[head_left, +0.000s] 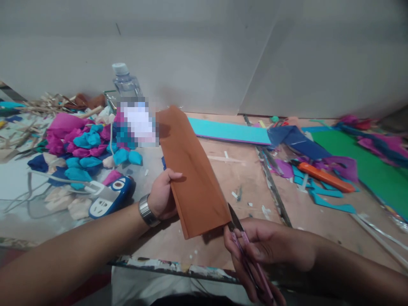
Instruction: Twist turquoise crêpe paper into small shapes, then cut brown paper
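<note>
A long folded strip of brown sheet (194,174), paper or thin foam, is held above the table, tilted away from me. My left hand (164,193) grips its left edge, thumb on top and fingers hidden beneath. In my right hand (255,246) is a pair of pink-handled scissors (245,250), their blades at the strip's near right corner. Part of the blades is hidden, so I cannot tell how far they reach over the sheet. Behind the strip lies a flat turquoise strip (229,131) with a purple layer under it.
Left are pink, blue and cream bundles (83,140), a blue-and-white power socket (111,197) with a cable, and a clear bottle (126,83). Right are an orange utility knife (325,176), turquoise offcuts (331,202) and a green sheet (360,157). A pale wall (197,51) stands behind.
</note>
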`<state>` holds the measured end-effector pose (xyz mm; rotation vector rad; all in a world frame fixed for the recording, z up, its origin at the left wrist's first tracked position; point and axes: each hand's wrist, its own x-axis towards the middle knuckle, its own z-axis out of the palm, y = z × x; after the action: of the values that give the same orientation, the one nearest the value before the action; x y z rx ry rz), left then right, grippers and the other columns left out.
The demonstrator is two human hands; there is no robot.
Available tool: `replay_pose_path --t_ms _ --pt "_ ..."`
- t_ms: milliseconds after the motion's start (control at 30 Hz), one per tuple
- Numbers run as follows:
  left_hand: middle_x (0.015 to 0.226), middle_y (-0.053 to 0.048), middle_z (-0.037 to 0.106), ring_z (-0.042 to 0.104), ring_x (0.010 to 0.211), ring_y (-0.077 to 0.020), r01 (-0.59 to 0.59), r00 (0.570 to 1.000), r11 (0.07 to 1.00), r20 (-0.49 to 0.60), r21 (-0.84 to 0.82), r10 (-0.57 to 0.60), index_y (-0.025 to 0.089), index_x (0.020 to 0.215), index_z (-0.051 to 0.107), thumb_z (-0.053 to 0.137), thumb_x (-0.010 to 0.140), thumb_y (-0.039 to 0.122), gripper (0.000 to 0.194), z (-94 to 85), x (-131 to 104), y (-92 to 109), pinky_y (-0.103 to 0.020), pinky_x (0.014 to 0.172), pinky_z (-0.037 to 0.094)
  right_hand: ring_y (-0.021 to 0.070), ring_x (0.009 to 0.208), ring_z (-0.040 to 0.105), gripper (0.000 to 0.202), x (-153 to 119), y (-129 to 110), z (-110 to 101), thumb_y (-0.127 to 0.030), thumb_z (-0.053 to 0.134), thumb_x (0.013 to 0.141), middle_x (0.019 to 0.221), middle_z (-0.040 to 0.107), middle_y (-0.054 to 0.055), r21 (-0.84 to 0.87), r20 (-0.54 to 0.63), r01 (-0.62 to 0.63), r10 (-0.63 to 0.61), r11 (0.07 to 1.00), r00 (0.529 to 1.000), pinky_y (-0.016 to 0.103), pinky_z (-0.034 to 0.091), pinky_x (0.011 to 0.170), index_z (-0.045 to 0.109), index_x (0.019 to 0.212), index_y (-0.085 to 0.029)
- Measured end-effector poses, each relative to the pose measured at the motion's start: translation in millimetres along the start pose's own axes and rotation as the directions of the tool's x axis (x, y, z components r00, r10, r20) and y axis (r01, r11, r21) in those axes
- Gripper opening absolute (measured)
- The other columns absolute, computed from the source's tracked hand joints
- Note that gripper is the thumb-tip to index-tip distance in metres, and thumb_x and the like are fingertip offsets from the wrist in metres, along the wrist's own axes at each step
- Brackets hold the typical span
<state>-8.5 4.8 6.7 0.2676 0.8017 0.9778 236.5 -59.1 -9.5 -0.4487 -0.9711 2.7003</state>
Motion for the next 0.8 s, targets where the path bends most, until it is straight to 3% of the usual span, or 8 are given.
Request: replay_pose_path --t_ms 300,800 --pt "0.084 -0.013 0.079 0.074 0.072 -0.03 0.001 1.0 1.0 -0.027 0.015 0.0 0.007 0.115 0.071 0.061 0.071 0.023 0.048 -0.9 1.2 -0.8 -0.046 0.081 0.061 0.009 0.041 0.064 0.033 0.0 -2.8 1.7 -0.047 0.065 0.1 0.076 0.078 0.007 0.013 0.006 0.02 -0.02 1.0 1.0 0.014 0.048 0.042 0.049 0.098 -0.018" --pt "0.088 -0.015 0.079 0.075 0.081 -0.0352 0.015 1.0 1.0 -0.013 0.006 -0.015 0.006 0.123 0.069 0.062 0.07 0.023 0.056 -2.7 1.2 0.0 -0.051 0.087 0.059 0.008 0.038 0.06 0.04 2.3 -8.3 -0.6 -0.053 0.067 0.097 0.072 0.077 0.006 -0.025 0.013 -0.035 0.035 0.999 0.999 0.014 0.044 0.04 0.047 0.095 -0.019"
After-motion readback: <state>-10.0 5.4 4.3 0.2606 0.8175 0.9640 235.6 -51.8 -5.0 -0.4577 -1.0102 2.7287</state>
